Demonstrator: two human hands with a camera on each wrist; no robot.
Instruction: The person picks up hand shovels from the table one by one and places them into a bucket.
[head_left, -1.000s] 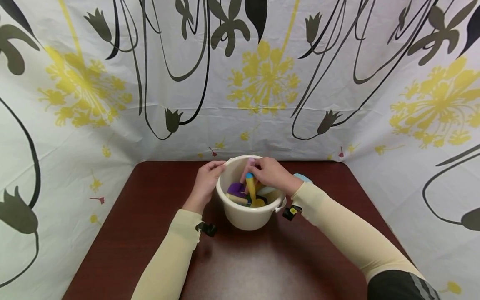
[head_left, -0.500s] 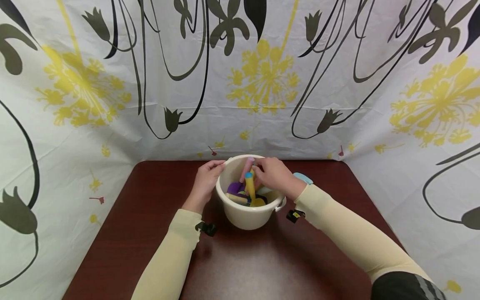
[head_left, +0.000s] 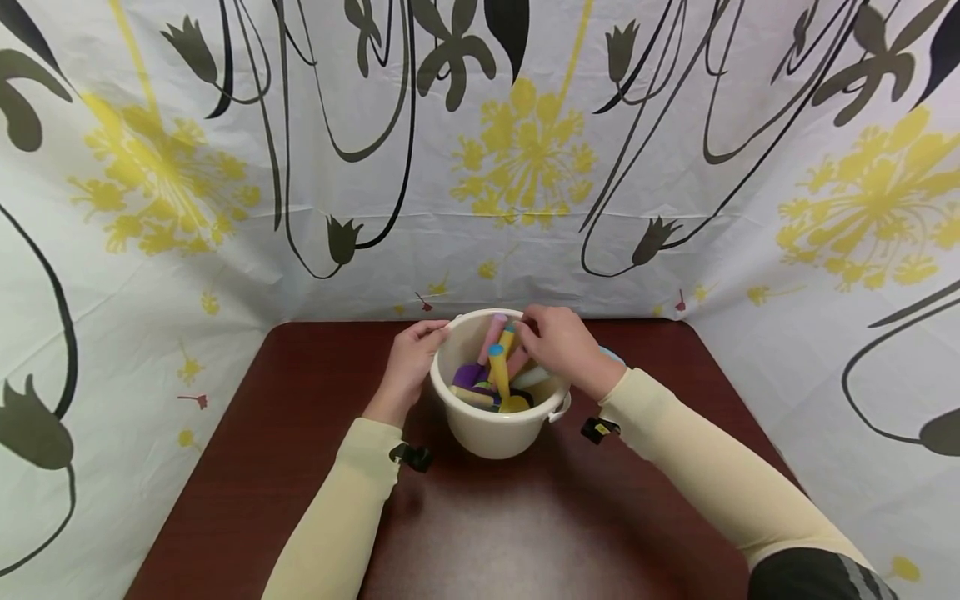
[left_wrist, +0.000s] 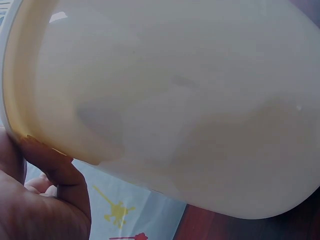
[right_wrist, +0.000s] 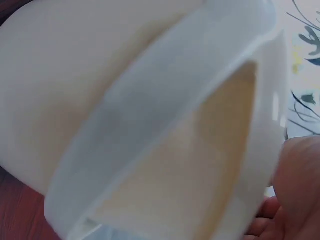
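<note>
A white bucket (head_left: 497,433) stands upright on the table. My left hand (head_left: 405,362) holds its left rim, with thumb and fingers at the edge; the left wrist view shows the curled fingers (left_wrist: 70,175) against the rim. Inside lie several tools: a pink handle (head_left: 492,337), a yellow handle with a blue end (head_left: 499,371), a second blue-ended yellow one behind, a purple piece (head_left: 468,376) and a beige handle (head_left: 474,396). My right hand (head_left: 562,343) is over the right rim, fingers loosely bent, with nothing visibly held. Its fingertips are partly hidden.
The bucket's white carrying handle (right_wrist: 150,105) hangs down on the right side; a light-blue part (head_left: 611,355) shows behind my right wrist. The dark red table (head_left: 330,375) ends at the back against a patterned curtain (head_left: 420,192), which also flanks both sides.
My right hand has drawn away from the pink handle, to the right and slightly up, uncovering the second blue-ended yellow handle. The left hand stays on the rim.
</note>
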